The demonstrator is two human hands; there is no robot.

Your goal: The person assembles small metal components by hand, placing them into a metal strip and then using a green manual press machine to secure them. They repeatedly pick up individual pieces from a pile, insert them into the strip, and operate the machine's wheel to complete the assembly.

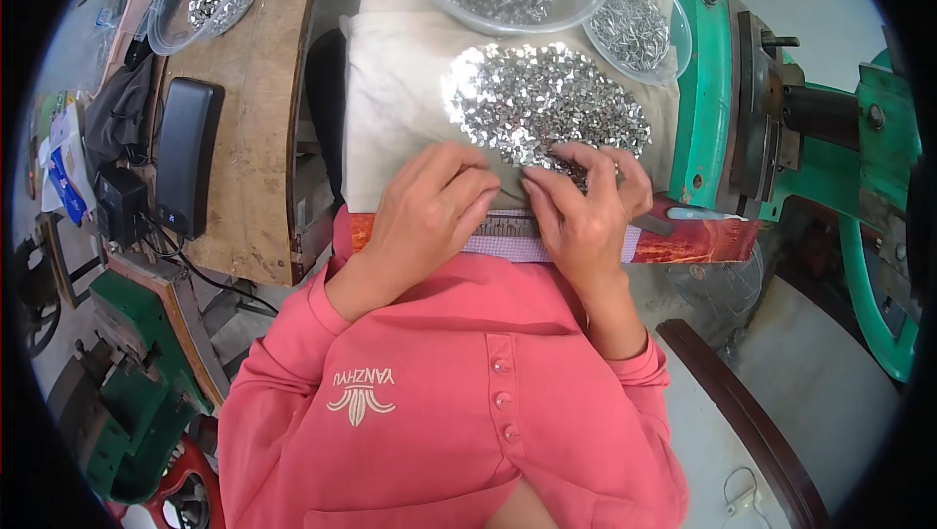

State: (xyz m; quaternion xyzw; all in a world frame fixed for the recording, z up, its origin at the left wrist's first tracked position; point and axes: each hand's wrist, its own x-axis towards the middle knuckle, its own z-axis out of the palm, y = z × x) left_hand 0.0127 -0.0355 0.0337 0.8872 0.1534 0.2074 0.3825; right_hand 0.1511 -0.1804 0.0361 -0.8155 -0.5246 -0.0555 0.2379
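A heap of small shiny metal pieces [547,100] lies spread on a pale cloth [390,129] in front of me. My left hand [429,202] is over the cloth's near edge, its fingers curled and thumb and forefinger pressed together; anything in that pinch is too small to make out. At the heap's near edge is my right hand [590,212], fingers bent, the tips among the metal pieces and the thumb close to the forefinger. What it grips is hidden. Between the hands sits a dark, narrow metal strip with fine ridges [508,225], partly covered by the right thumb.
Behind the heap stand a large clear bowl [590,4] of metal pieces and a smaller clear tub [683,36] of thin metal pins. A green machine [695,100] borders the right side. On the left, a wooden table [249,129] bears a black device [188,158] and another clear tub [171,36].
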